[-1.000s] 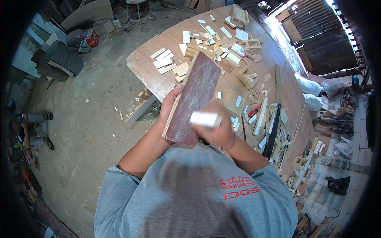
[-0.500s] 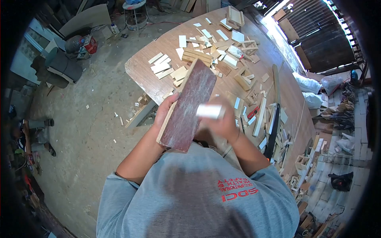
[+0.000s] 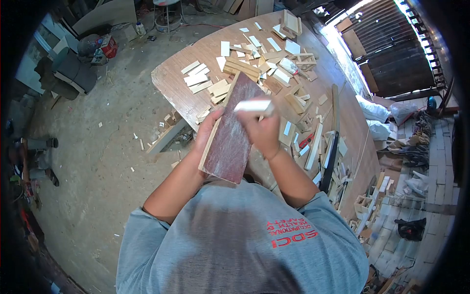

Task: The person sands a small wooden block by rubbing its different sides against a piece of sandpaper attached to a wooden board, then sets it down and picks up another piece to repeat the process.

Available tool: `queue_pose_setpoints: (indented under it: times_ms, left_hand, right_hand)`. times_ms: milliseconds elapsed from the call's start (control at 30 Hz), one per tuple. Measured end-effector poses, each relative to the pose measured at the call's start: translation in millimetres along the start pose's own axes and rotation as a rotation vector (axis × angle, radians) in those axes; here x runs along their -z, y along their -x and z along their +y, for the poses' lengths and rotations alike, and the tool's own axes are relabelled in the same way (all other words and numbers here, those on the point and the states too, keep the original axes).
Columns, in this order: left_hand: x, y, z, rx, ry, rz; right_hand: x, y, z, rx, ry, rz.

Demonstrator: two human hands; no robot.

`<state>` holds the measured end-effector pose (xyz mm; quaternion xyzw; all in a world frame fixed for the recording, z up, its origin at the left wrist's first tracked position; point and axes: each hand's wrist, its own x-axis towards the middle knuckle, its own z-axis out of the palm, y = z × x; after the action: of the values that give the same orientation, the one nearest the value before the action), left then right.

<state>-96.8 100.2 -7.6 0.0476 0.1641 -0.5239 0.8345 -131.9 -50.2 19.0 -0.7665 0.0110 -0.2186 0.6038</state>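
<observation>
My left hand (image 3: 208, 133) is wrapped round the left edge of a sanding board (image 3: 226, 147), a plank faced with dark red sandpaper that carries pale dust streaks. The board tilts in front of my chest, its far end over the table edge. In my right hand (image 3: 264, 130) is a small white-faced wood block (image 3: 254, 106), gripped by the fingers and held over the upper part of the sandpaper. This hand is slightly smeared by motion, and the block's underside is hidden.
The wooden table (image 3: 171, 78) bears many loose wood offcuts (image 3: 197, 78), a plastic bag (image 3: 288, 65) and a long dark strip (image 3: 329, 164). White sacks (image 3: 374, 110) stand at the right. A stool (image 3: 168, 14) is at the back, and another person's legs (image 3: 41, 159) show at far left.
My right hand has carried the white-faced block up along the sandpaper, away from my body, and slightly left. The board has turned a little more upright in my left hand.
</observation>
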Motion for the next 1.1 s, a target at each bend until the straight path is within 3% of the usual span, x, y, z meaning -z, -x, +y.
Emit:
queue_pose_setpoints:
  times_ms: [33,100,133,200,233,300,367,400,433,500,533,567,633,700,800,833,900,1100]
  left_hand:
    - [1,1,2,-0.003,-0.005,0.0]
    - [4,7,6,-0.009,0.129,-0.219]
    - [4,9,6,-0.048,0.072,-0.142]
    - [17,9,10,0.01,0.003,-0.156]
    - [18,10,9,0.076,-0.06,-0.17]
    - [22,8,4,0.113,-0.038,-0.089]
    - [29,2,12,0.122,-0.013,-0.262]
    - [3,8,6,0.019,0.012,-0.081]
    - [5,9,5,0.022,0.007,-0.076]
    - [11,10,6,-0.041,-0.019,-0.094]
    - [14,7,6,0.025,0.093,-0.091]
    - [18,9,7,0.034,0.093,-0.088]
    - [19,15,6,0.155,-0.143,-0.225]
    - [-1,22,-2,0.149,-0.119,-0.139]
    - [-6,25,-4,0.058,-0.134,-0.004]
    - [-2,25,0,0.02,-0.161,-0.033]
    - [2,22,6,-0.018,-0.193,-0.061]
    - [4,23,8,-0.049,-0.201,-0.139]
  right_hand:
    - [-1,9,-12,0.004,-0.004,0.001]
    - [0,19,-27,0.404,0.175,-0.427]
    - [6,16,-18,0.413,0.171,-0.425]
    - [21,13,9,0.075,0.087,-0.223]
    - [22,4,15,0.068,0.089,-0.223]
    - [26,-15,24,-0.18,0.025,0.047]
    - [10,9,1,-0.173,0.054,0.048]
    - [5,26,-10,0.059,0.129,-0.14]
    - [3,35,-15,0.29,0.203,-0.326]
    - [15,29,-7,0.309,0.196,-0.355]
    - [23,27,0,0.322,0.193,-0.392]
    - [29,28,16,-0.039,0.173,-0.163]
    - [59,2,44,-0.089,0.112,0.093]
    - [70,-12,25,-0.047,0.17,0.171]
    - [65,5,-11,-0.35,-0.766,0.26]
    - [65,10,-13,-0.346,-0.766,0.268]
    - [64,16,-16,-0.455,-1.176,-0.043]
    - [56,25,-29,-0.529,-1.311,-0.144]
